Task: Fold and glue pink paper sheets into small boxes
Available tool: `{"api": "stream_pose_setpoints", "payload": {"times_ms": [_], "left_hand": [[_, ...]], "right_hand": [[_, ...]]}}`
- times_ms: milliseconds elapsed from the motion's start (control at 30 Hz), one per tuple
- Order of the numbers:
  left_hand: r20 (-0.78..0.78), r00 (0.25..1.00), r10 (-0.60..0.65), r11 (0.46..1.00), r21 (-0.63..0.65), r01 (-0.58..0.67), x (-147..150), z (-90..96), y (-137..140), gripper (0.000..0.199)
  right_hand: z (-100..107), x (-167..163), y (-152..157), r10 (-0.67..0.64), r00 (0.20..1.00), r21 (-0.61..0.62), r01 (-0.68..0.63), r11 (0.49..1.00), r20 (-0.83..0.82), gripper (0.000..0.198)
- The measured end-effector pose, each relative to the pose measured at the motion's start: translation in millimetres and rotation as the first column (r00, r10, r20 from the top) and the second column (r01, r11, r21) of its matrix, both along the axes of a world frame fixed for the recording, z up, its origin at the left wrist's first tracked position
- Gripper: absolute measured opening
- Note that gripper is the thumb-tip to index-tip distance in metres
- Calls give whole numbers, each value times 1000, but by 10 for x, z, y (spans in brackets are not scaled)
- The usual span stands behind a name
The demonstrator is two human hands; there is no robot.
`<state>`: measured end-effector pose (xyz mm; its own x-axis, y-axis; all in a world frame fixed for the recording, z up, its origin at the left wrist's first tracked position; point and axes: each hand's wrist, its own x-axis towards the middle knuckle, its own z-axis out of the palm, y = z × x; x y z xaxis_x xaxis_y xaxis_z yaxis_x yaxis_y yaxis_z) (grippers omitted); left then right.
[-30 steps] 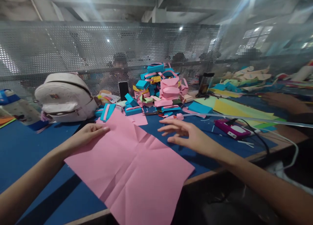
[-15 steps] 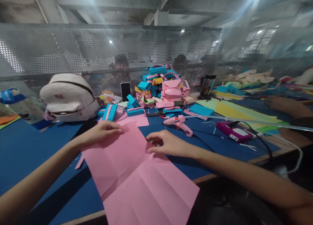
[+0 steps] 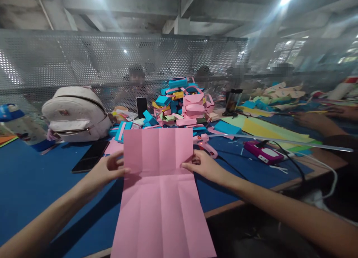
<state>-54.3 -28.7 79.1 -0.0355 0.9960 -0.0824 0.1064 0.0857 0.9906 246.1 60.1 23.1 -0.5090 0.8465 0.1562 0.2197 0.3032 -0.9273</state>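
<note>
A creased sheet of pink paper [image 3: 159,202] is held up in front of me, its far part standing upright and its near part sloping toward me past the table edge. Several lengthwise folds and one crosswise fold mark it. My left hand [image 3: 110,168] pinches the left edge near the crosswise fold, thumb on the near face. On the opposite edge my right hand [image 3: 204,166] grips the paper the same way, its fingers partly behind the sheet. Just beyond my right hand lies a pink glue gun [image 3: 206,145], partly covered by the paper.
A heap of folded blue and pink paper pieces [image 3: 181,101] stands behind the sheet. Left are a white backpack [image 3: 75,114], a bottle [image 3: 26,129] and a dark phone [image 3: 91,157]. Right are a purple power box [image 3: 263,152] with cables, coloured sheets [image 3: 268,129] and another person's arm [image 3: 319,123].
The pink paper has turned square to me and its far part has risen upright. My left hand has moved down to the left edge; my right hand has shifted right.
</note>
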Motion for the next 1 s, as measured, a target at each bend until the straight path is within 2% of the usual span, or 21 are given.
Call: {"api": "stream_pose_setpoints", "payload": {"times_ms": [100, 233, 333, 500, 667, 867, 1000], "left_hand": [[-183, 982, 35, 999, -11, -38, 114, -193, -2, 37], [-380, 925, 33, 997, 82, -1, 153, -349, 78, 35], [-404, 915, -4, 998, 59, 30, 152, -396, 78, 32], [-432, 900, 63, 995, 101, -21, 121, -438, 9, 38], [-490, 868, 86, 995, 91, -47, 47, -499, 40, 16], [-542, 836, 90, 995, 84, -52, 17, -518, 62, 25], [-560, 825, 75, 997, 69, -44, 11, -516, 61, 22]], "right_hand": [[-51, -40, 30, 44, 999, -9, -44, 999, -8, 34], [-127, -107, 99, 129, 991, 33, -128, 991, -33, 44], [-182, -116, 134, 135, 991, 49, -135, 990, -4, 46], [-215, -91, 148, 113, 993, 65, -115, 991, 34, 43], [-198, -85, 148, 83, 991, 91, -93, 991, 105, 28], [-231, -67, 155, 51, 981, 111, -73, 991, 187, 17], [-232, -58, 133, 55, 976, 121, -82, 989, 210, 17]]}}
